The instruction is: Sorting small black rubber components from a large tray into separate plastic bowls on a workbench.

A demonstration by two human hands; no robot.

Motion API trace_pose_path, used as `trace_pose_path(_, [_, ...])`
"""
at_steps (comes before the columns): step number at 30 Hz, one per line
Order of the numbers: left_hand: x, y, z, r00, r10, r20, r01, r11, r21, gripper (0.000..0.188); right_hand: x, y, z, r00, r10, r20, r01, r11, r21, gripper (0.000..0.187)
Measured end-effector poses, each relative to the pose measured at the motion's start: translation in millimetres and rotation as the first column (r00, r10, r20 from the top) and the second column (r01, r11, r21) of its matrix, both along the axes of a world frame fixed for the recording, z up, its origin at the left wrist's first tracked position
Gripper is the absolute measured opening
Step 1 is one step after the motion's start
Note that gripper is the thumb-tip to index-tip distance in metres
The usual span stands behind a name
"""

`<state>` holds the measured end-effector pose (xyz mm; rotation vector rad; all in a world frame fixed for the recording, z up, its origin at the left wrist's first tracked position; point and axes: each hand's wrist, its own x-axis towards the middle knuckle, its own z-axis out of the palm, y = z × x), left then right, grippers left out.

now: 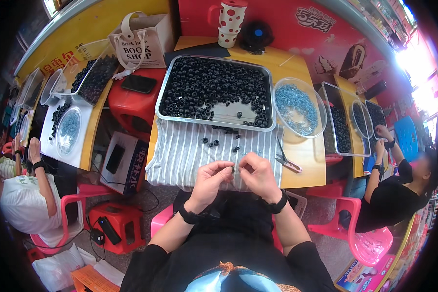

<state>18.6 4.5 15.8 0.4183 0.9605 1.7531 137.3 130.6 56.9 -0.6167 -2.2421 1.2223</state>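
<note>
My left hand (210, 179) and my right hand (259, 178) are close together over the near edge of a striped cloth (177, 151). Both are closed in a pinch, fingertips nearly meeting. Something small and dark shows between them, too small to name. Just beyond the hands, several loose black beads (210, 142) lie on the cloth. A metal tray (214, 126) full of black beads (214, 85) rests at the cloth's far side. Right of it is a clear round bowl (322, 109) of light blue beads (297, 100). Scissors (289, 164) lie right of my right hand.
A canvas bag (155, 41), a phone (138, 84) on a red stool (119, 100), a polka-dot cup (231, 22) and a dark fan (256, 35) stand around the table. Two people work with beads at side tables, one on the left (27, 209), one on the right (394, 187).
</note>
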Motion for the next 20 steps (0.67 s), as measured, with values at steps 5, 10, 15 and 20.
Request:
trace_pose_path(5, [-2.6, -6.6, -3.5, 0.988, 0.078, 0.136, -0.086, 0.995, 0.049, 0.021, 5.1, 2.7, 1.3, 0.996, -0.021, 0.086, 0.003, 0.979, 0.205, 0.011])
trace_pose_path(10, [-4.6, -10.1, -7.5, 0.984, 0.076, 0.159, -0.092, 0.992, 0.092, 0.021, 13.4, -8.7, 4.7, 0.98, 0.06, 0.19, -0.109, 0.96, 0.256, 0.014])
trace_pose_path(15, [-4.1, -10.9, -9.4, 0.983, 0.064, 0.171, -0.081, 0.992, 0.097, 0.021, 17.0, -18.9, -3.5, 0.96, 0.061, 0.273, -0.163, 0.915, 0.368, 0.007])
trace_pose_path(20, [-6.8, -14.0, -12.1, 0.989, 0.004, 0.146, -0.022, 0.992, 0.125, 0.022, 17.7, -16.9, 4.1, 0.996, 0.086, 0.023, -0.08, 0.974, -0.214, 0.005])
